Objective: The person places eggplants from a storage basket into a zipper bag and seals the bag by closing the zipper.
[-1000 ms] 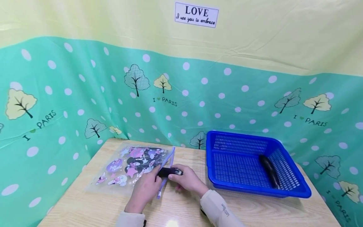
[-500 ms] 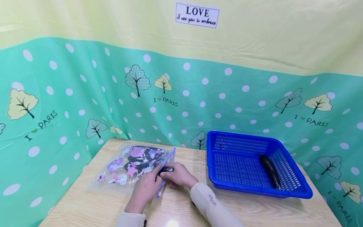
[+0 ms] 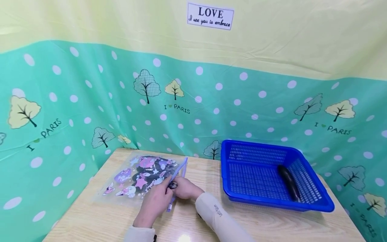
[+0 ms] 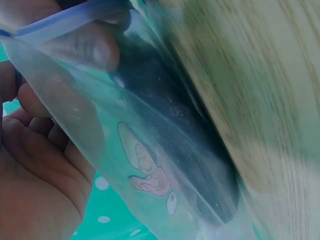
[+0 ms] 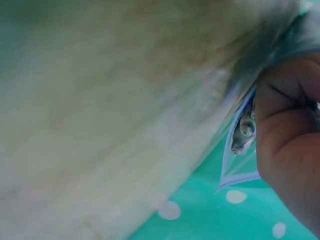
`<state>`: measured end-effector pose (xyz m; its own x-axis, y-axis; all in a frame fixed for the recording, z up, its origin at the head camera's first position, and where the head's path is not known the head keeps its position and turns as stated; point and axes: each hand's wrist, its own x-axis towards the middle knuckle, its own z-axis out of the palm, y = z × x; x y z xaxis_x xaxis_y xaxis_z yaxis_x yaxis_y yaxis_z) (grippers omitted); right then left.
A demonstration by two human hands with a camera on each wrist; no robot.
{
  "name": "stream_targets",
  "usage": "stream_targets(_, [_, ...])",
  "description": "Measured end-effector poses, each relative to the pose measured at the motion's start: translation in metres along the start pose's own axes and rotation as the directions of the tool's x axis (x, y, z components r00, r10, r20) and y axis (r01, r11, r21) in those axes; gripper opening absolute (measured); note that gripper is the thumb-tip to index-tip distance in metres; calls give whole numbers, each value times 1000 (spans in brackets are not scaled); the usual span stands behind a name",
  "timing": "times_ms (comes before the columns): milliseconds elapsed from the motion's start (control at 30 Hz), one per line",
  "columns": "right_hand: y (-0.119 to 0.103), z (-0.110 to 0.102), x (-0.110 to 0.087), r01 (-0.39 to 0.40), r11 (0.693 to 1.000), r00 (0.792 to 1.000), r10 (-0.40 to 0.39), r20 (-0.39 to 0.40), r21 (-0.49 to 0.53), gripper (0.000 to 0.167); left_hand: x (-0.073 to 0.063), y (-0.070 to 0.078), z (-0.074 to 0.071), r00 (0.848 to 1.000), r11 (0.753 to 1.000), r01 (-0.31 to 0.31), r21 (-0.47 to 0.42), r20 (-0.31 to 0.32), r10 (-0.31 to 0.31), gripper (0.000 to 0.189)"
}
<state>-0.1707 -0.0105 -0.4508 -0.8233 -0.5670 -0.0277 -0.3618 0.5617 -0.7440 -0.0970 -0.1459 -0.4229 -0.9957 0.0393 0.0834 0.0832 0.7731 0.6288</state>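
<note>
A clear zip bag point(image 3: 127, 183) with pink and purple cartoon prints lies on the table, its purple-edged mouth facing right. My left hand point(image 3: 155, 203) grips the bag's mouth edge between thumb and fingers. At that mouth, my right hand point(image 3: 185, 188) holds an eggplant point(image 3: 172, 185) by its stem end. Most of that eggplant is out of sight in the head view. Through the plastic, the left wrist view shows a long dark eggplant point(image 4: 175, 125) inside the bag. Brownish stem ends point(image 5: 245, 130) appear within the mouth in the right wrist view.
On the right of the wooden table point(image 3: 205, 228) stands a blue plastic basket point(image 3: 251, 181). One eggplant point(image 3: 288, 183) leans along its right side. A green and yellow printed curtain point(image 3: 193, 121) surrounds the table's back and sides.
My right hand has moved left, pushing the eggplant deeper into the bag until only its stem end shows. My left hand stays at the bag's mouth.
</note>
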Motion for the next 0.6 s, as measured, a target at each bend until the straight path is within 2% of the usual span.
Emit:
stream_targets(100, [2, -8, -10, -50, 990, 998, 45, 42, 131, 44, 0, 1, 1, 1000, 1000, -2, -6, 8, 2, 54])
stream_targets(233, [1, -23, -29, -113, 964, 994, 108, 31, 240, 52, 1, 1, 3, 1000, 1000, 4, -13, 19, -4, 54])
stream_targets(433, [-13, -55, -65, -98, 975, 994, 106, -30, 199, 41, 1, 2, 4, 1000, 1000, -9, -5, 18, 9, 53])
stream_targets(600, [-30, -90, -98, -53, 991, 993, 66, -102, 124, 35, 1, 2, 4, 1000, 1000, 2, -7, 25, -2, 53])
